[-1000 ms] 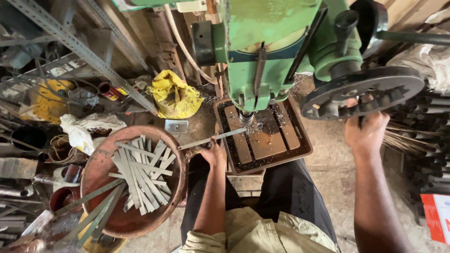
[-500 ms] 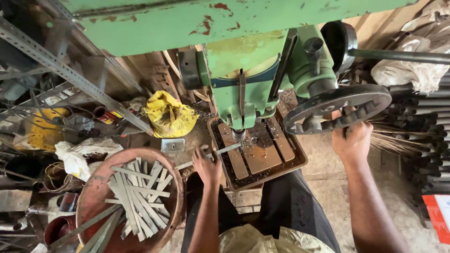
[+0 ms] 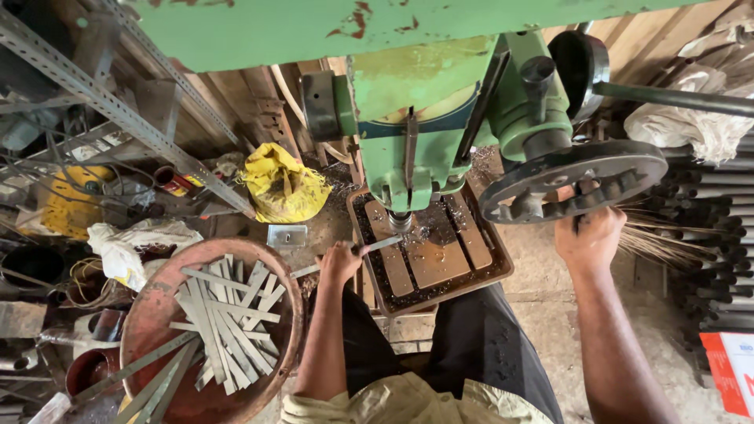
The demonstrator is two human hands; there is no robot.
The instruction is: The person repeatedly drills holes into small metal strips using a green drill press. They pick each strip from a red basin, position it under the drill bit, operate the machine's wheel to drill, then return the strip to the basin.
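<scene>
My left hand [image 3: 339, 263] grips a flat metal strip [image 3: 377, 246] and holds its far end under the drill bit [image 3: 400, 222] of a green drill press [image 3: 424, 133]. The strip lies across the slotted brown machine table [image 3: 463, 271], which is dusted with metal chips. My right hand [image 3: 589, 239] is closed on the rim of the dark round feed wheel [image 3: 577, 182] at the machine's right side. A rusty red round basin [image 3: 157, 314] with several similar metal strips [image 3: 224, 318] stands to the left of my left arm.
A yellow crumpled bag [image 3: 284, 184] lies behind the basin. A slotted angle bar [image 3: 118, 106] crosses the upper left over cluttered cans, rags and wires. White sacks [image 3: 691, 118] and stacked dark rods [image 3: 715, 235] are at the right. My dark trousers [image 3: 471, 353] are below.
The view has tilted so the machine's green head fills the top. My left hand has kept the strip under the bit, and my right hand has stayed on the wheel, a little lower.
</scene>
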